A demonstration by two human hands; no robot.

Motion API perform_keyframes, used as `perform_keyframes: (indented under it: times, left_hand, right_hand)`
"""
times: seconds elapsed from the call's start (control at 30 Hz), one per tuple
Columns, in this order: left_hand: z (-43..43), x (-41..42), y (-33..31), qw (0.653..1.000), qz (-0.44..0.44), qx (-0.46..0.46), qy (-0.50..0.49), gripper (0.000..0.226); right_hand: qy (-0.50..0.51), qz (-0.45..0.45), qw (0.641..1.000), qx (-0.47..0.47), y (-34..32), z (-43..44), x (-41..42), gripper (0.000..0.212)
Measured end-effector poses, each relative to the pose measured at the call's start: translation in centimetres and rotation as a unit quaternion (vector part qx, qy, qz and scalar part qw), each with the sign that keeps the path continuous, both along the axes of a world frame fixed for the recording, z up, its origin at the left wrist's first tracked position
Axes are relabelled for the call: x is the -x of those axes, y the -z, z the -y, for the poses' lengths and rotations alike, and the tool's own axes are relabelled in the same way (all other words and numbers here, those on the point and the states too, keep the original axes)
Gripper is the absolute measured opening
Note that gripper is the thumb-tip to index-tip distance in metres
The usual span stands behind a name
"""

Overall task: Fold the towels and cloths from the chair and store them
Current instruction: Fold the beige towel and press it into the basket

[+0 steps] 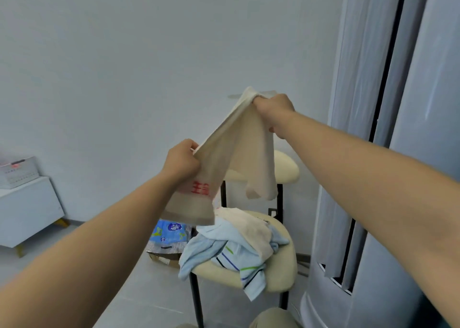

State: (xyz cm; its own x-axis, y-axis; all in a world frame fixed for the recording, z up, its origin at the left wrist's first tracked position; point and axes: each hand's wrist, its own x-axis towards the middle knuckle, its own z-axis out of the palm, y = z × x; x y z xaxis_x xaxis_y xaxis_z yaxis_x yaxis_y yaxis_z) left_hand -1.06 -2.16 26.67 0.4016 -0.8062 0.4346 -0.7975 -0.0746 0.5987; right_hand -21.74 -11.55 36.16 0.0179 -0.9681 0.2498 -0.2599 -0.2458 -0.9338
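left hand (pixel 183 159) low, fist pinching beige towel (pixel 239 148) edge | right hand (pixel 273 111) held higher, gripping its other end | towel slants above chair (pixel 281 273) seat | cloth pile (pixel 236 243) on seat

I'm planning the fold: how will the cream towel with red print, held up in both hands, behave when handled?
Likely floppy: the cream towel with red print drapes between the left hand and the right hand, its ends hanging limp. Probably light for its size: two grips at its edge carry it.
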Motion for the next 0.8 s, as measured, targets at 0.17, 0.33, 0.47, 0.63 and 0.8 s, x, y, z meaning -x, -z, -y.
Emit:
perform_keyframes:
  times: [0.17,0.33,0.47,0.63,0.8]
  left_hand:
    - [-1.8,-3.8,0.2,0.993,0.070,-0.082,-0.054,0.021]
    - [-2.7,-7.3,1.3,0.993,0.028,-0.078,-0.079,0.021]
    - [-2.7,-8.1,1.3,0.986,-0.151,0.008,-0.070,0.013]
    - [-2.3,-5.4,-1.0,0.985,-0.159,0.043,0.047,0.023]
    - [-2.4,-1.1,-3.1,0.990,-0.044,0.006,0.135,0.026]
  right_hand:
    - [-0.012,0.086,0.994,-0.059,0.0,0.5,0.9,0.055]
    - [-0.011,0.140,0.988,-0.060,0.2,0.9,1.2,0.050]
    - [-0.046,0.188,0.979,-0.071,0.5,1.7,1.5,0.033]
    - [-0.144,0.235,0.955,-0.110,1.2,2.5,2.6,0.034]
    - [-0.227,0.237,0.935,-0.134,1.6,2.9,2.0,0.018]
